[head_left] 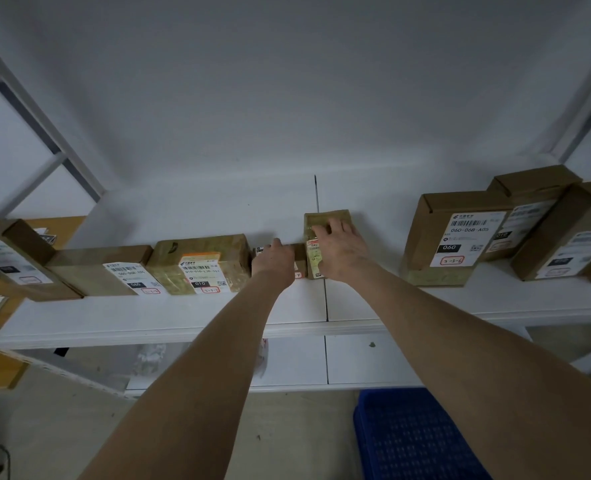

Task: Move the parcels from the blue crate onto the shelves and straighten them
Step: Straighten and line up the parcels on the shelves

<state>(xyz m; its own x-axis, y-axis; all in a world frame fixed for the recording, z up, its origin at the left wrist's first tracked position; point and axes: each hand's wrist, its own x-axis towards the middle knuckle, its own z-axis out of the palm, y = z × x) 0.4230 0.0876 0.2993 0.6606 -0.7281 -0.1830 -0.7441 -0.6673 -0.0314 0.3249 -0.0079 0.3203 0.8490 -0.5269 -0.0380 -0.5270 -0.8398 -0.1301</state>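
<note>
Reaching over the white metal shelf (218, 317), both bare arms stretch to two small parcels at mid-row. Left hand (276, 259) covers a low brown cardboard parcel (300, 253); grip hidden, cannot tell. Right hand (339, 249) lies palm-down, fingers spread, on a taller tape-wrapped brown parcel (316, 220) just beside it. Larger labelled cartons stand left (200, 263) and right (453, 233). Blue plastic crate (411, 441) sits on the floor below, lower right.
</note>
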